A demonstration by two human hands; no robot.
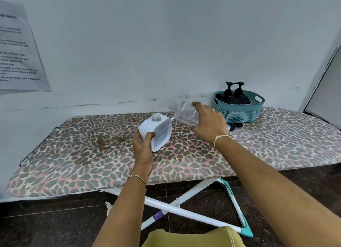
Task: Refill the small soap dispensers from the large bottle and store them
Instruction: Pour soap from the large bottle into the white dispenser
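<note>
The white square bottle (156,132) stands near the middle of the leopard-print ironing board (92,154), leaning a little, its cap off and its threaded neck open at the top. The left hand (143,147) grips its near lower corner, thumb on the front edge and fingers round the side, steadying it on the cover. Just above and to its right, the right hand (208,121) wraps the base of a clear plastic bottle (185,114), held almost on its side in the air with its open neck pointing left, close to the white bottle's mouth but not yet over it. This looks like the start of a pour between the two. The clear bottle seems nearly empty, so I cannot say which one is the source. The next move calls for bringing one mouth directly over the other and tipping slowly, since both necks are narrow and a spill would soak the fabric. A black pump head (235,126) lies on the board behind the right wrist. Farther right, a teal basket (239,112) holds two black pump dispensers (233,94), apparently already stored.
</note>
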